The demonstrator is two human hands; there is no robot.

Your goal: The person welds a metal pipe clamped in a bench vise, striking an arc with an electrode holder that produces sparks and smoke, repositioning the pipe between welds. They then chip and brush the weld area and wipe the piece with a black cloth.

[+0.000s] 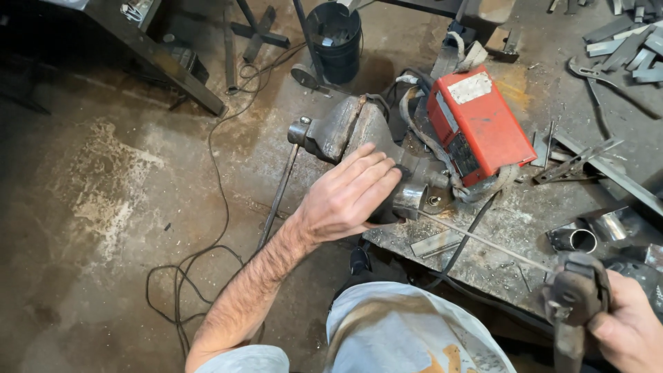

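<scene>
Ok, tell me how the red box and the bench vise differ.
The red box is bright red with flat sides and a pale label; the bench vise is dull grey, rounded metal. The red box lies wholly on the workbench, untouched, while the bench vise sits at the workbench's edge with its handle hanging over the floor. The left hand rests on the bench vise. Both look worn and grimy.

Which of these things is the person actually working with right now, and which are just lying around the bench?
In use:
- bench vise, under the left hand
- short metal tube by that hand's fingers
- worn hammer-like tool, gripped by the right hand

Lying about:
- red machine
- thin rod
- shiny pipe pieces
- scrap metal strips
- black bucket
- cable on the floor
</scene>
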